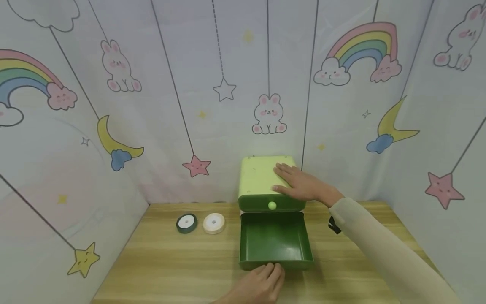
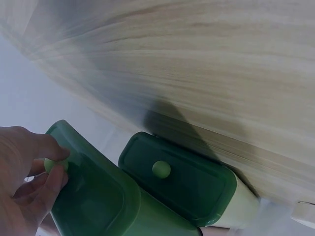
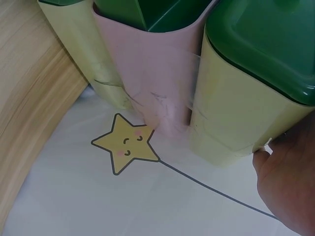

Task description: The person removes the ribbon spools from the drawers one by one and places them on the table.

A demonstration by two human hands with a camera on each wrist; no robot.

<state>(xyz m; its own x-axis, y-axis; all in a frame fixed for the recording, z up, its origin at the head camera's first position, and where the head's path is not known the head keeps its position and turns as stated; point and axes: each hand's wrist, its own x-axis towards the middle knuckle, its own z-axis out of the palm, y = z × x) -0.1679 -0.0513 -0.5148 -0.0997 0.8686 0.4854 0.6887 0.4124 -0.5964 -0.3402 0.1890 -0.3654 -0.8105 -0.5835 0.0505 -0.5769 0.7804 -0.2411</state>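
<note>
1. A pale backdrop [image 1: 171,105], printed with rabbits, rainbows, moons and stars, fills the upper part and both sides of the head frame.
2. Below it, across the lower part, runs the wood-grained worktop [image 1: 152,261].
3. The drawer cabinet [image 1: 258,175] stands right of centre near the worktop's back edge. Its top is yellow-green; in the right wrist frame, a pink section [image 3: 150,73] sits between two pale yellow ones.
4. A light sleeve [image 1: 383,245] crosses the lower right.
5. The green drawer [image 1: 273,242] is pulled out from the pink section, lower centre-right of the head frame, its visible floor bare. Above it, the top drawer [image 1: 254,204] is closed.
6. Of the two hands, the right hand [image 1: 301,183] lies with fingers extended on the cabinet's top, grasping nothing.
7. The left hand [image 1: 262,283], bottom centre, pinches the pulled-out drawer's pale green knob [image 2: 48,165], seen at the left wrist frame's left edge.
8. Left of the cabinet, a cream roll [image 1: 214,223] and a dark-edged roll [image 1: 186,223] lie flat, near each other.
9. A small black object [image 1: 334,225], partly hidden, shows beside the sleeve.
</note>
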